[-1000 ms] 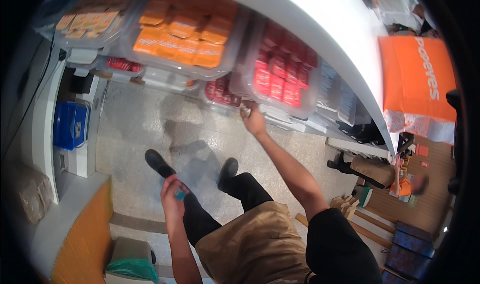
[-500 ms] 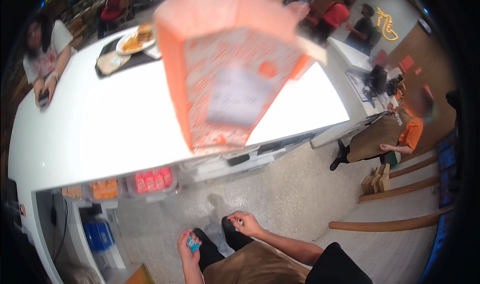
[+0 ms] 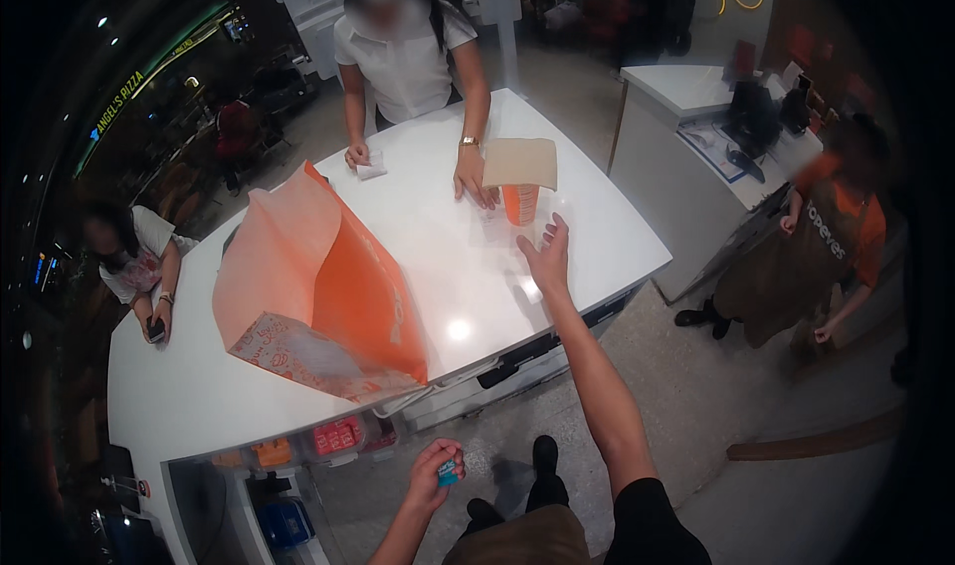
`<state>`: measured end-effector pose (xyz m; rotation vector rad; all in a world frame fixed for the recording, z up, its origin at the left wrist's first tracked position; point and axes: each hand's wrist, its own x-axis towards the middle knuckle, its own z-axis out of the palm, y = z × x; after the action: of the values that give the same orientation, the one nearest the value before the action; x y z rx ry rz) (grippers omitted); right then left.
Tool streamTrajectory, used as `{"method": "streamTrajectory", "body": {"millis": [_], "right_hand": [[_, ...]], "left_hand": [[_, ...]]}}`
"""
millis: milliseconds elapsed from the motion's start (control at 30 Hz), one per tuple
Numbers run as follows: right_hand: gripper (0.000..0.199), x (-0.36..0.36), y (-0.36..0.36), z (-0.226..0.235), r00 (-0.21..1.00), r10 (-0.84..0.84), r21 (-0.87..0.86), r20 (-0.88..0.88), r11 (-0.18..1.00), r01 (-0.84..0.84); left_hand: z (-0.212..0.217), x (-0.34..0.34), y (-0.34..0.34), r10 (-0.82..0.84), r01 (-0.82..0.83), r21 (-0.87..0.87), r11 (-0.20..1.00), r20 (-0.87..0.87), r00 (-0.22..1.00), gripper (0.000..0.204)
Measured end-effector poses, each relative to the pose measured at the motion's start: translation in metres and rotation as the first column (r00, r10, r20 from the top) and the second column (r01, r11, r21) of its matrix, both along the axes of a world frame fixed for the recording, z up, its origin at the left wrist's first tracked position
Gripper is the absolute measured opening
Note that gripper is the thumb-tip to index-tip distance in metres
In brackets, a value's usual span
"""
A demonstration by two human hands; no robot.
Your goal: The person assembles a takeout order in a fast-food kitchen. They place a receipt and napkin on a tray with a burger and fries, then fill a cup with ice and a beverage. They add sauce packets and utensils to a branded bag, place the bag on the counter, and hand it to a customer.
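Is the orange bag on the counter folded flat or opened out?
Opened out: the orange bag sits on the white counter with its sides angled apart rather than pressed together. Whether anything is inside, I cannot tell.

Fast-food takeaway outlet: glossy white serving counter holding open orange paper carry bag and orange-and-white striped container; red packets in clear plastic tubs below; worker in orange shirt, brown apron; person in white shirt across counter.
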<state>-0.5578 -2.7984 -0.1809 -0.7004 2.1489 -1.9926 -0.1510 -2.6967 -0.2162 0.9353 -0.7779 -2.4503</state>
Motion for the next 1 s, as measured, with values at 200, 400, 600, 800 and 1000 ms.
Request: {"method": "streamTrajectory", "body": {"millis": [200,400,600,800,1000], "right_hand": [[0.071,-0.055,-0.024,-0.037,0.998,0.059,0.026,0.035,0.998,-0.06],[0.006,0.005,0.061,-0.044,0.941,0.27,-0.053,0.205,0.963,-0.265],[0.007,0.194,0.21,-0.096,0.76,0.536,-0.033,0.367,0.824,-0.565],[0.007,0.355,0.242,-0.102,0.488,0.784,0.275,0.383,0.407,-0.871],[0.015,0.474,0.18,-0.146,0.628,0.761,0.412,0.165,0.525,-0.745]], "left_hand": [[0.031,-0.094,-0.014,-0.045,0.045,-0.076,0.996,0.007,0.999,0.014],[0.026,-0.008,0.016,0.454,-0.421,0.314,0.851,-0.035,0.891,0.025],[-0.023,0.124,0.022,0.745,-0.749,0.21,0.629,0.112,0.657,0.027],[-0.088,0.264,-0.022,0.713,-0.765,0.02,0.643,0.349,0.608,0.027],[-0.149,0.354,-0.12,0.36,-0.421,0.127,0.898,0.338,0.869,0.028]]}}
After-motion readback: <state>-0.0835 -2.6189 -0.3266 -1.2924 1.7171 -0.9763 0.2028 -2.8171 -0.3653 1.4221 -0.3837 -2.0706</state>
